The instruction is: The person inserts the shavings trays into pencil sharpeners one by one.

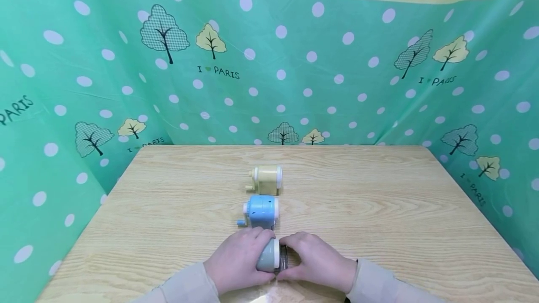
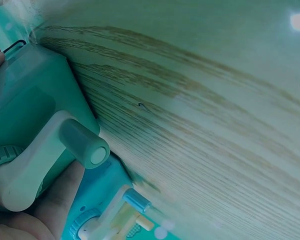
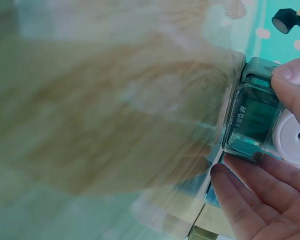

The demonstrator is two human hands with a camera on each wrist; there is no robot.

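Near the front of the table, my left hand grips a grey-green hand-crank pencil sharpener with a white front rim. Its crank handle points toward the left wrist camera. My right hand pinches the sharpener's see-through shavings drawer between thumb and fingers. The drawer sticks out beyond the white face, which has a dark pencil hole. Just behind my left fingers stands a blue sharpener, crank to the left. Farther back is a pale yellow sharpener, facing the same way.
The three sharpeners form a row from front to back on the wood-grain table. A green dotted cloth with printed trees hangs behind the table and along both sides.
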